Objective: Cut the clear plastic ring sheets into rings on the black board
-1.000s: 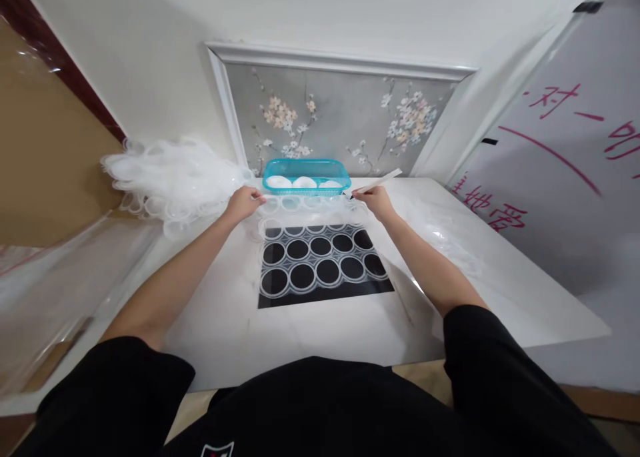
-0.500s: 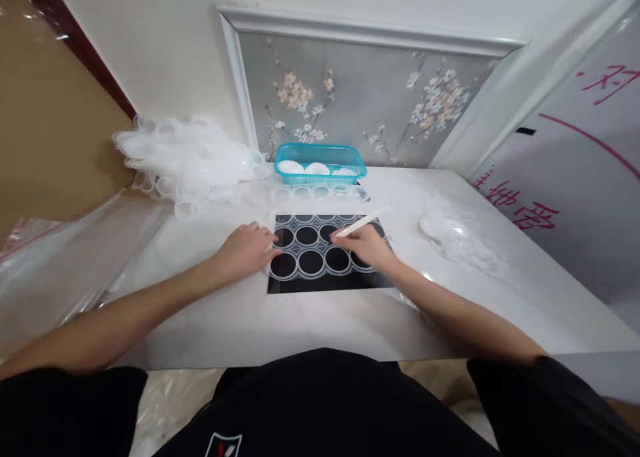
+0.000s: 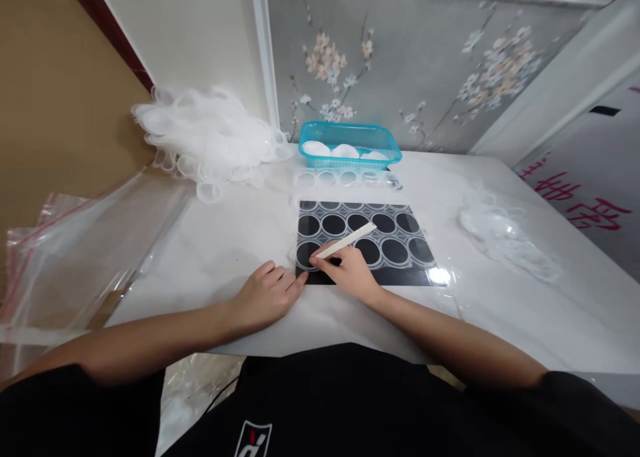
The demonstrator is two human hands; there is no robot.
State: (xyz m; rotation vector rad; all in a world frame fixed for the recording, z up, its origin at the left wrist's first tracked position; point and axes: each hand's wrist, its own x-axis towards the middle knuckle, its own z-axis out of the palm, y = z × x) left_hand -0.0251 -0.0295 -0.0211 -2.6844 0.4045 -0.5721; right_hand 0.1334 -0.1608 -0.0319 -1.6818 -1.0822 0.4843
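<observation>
— What has the right hand [image 3: 350,275] got?

— A thin white stick [image 3: 346,240], pinched between thumb and fingers and closed tight on it. The stick slants up and to the right, and its lower tip is at the near left corner of the black mat [image 3: 367,275], by the nearest clear ring [image 3: 307,255].

— And the mat itself?

— It lies flat in the middle of the white table [image 3: 225,243], covered with clear plastic rings set in rows, dark circles showing through each one.

— The left hand [image 3: 267,297]?

— Palm down on the table just beside the mat's near left corner, fingers loosely spread and holding nothing. Its fingertips point toward the right hand; whether they touch the mat's edge I cannot quite tell.

— What else is around?

— A teal basket [image 3: 350,157] at the far edge against the wall, with white round pieces inside, and a short row of clear rings [image 3: 345,178] just in front of it. A big heap of clear rings [image 3: 210,137] sits far left, a smaller pile of clear plastic [image 3: 505,233] to the right, well apart from the mat. Clear plastic bags [image 3: 75,257] hang off the table's left side.
</observation>
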